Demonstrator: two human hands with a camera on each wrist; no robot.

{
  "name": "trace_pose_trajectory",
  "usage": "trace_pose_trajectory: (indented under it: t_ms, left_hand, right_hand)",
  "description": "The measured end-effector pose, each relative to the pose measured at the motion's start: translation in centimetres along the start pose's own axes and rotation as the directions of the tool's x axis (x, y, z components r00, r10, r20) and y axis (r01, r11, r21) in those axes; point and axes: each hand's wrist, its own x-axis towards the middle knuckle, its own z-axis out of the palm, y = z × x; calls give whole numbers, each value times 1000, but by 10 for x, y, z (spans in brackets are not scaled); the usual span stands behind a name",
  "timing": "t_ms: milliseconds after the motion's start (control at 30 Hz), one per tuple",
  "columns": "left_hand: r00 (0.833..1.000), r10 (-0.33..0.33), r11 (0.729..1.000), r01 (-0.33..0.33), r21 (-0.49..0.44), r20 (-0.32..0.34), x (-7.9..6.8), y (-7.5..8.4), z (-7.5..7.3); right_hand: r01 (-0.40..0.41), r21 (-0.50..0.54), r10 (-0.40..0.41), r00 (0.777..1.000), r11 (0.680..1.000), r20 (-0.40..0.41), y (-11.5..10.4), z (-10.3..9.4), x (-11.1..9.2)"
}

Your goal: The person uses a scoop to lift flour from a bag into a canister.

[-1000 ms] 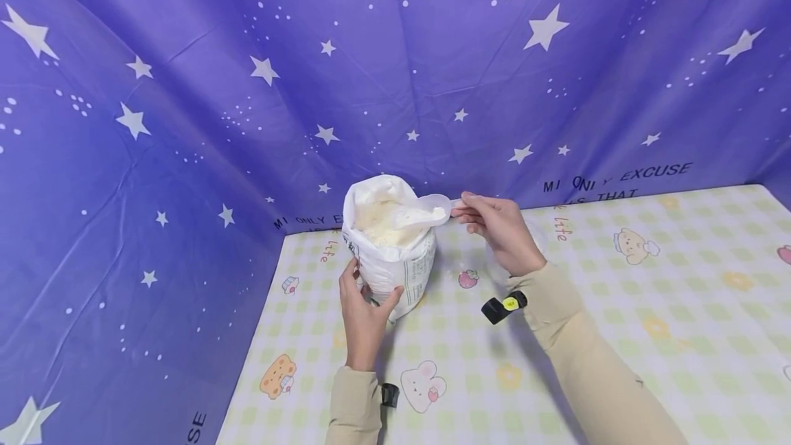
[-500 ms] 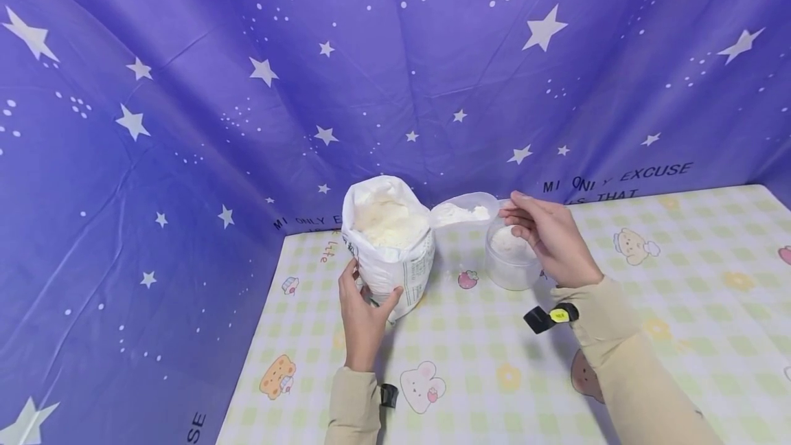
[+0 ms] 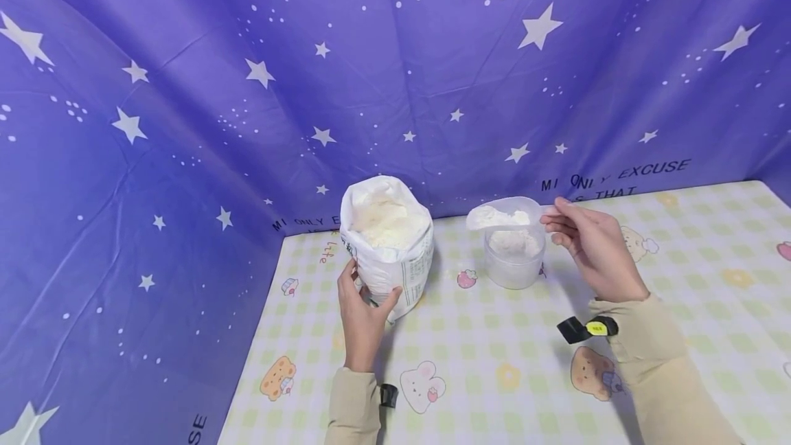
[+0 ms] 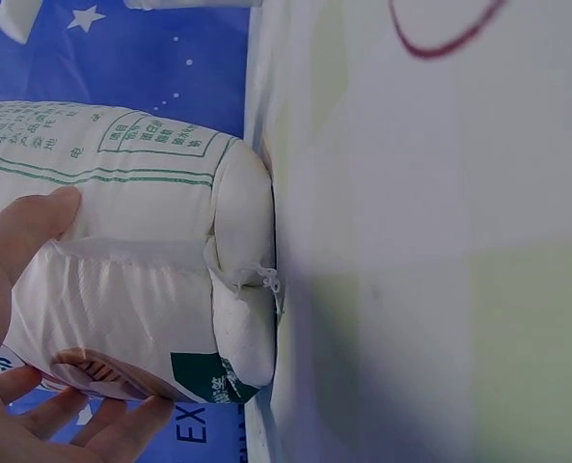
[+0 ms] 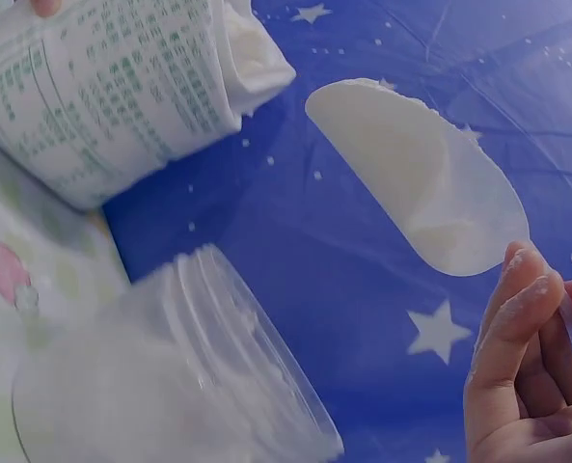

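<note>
At lower centre, the left hand (image 3: 366,321) grips the printed bag (image 3: 395,273), thumb and fingers round it, upright mid-frame on the bench (image 3: 469,342). Right of centre, the right hand (image 3: 593,249) pinches the scoop (image 5: 411,183) of powder (image 3: 493,217) above the clear jar (image 3: 515,272); tilting it off-centre could spill powder outside.

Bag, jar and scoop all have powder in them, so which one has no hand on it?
The clear jar, standing to the right of the white bag. The left hand grips the bag; the right hand holds the scoop.
</note>
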Motion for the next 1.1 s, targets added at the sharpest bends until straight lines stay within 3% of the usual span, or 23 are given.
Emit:
trace_pose_trajectory:
  t_ms: [333,567,867,967,1100]
  left_hand:
    - [1000,7,1000,-7,1,-1,0,0,0]
    - [1000,-2,1000,2,-1,0,0,1,-1]
    - [1000,-10,1000,10,-6,5,1,0,0]
    - [1000,-16,1000,16,-5,6,2,1,0]
    - [1000,-20,1000,20,-4,8,2,2,-1]
  right_hand:
    - [74,-36,-76,995,997,-66,-5,-23,-13]
    - [151,-213,-181,975,965,-131,-5,-31,-11]
    - [133,-393,-215,961,910,-174,-5,-35,-4]
    - [119,-534,-245,954,837,-171,-5,-35,0]
    - [89,-747,-305,939,659,-157,-6,-31,6]
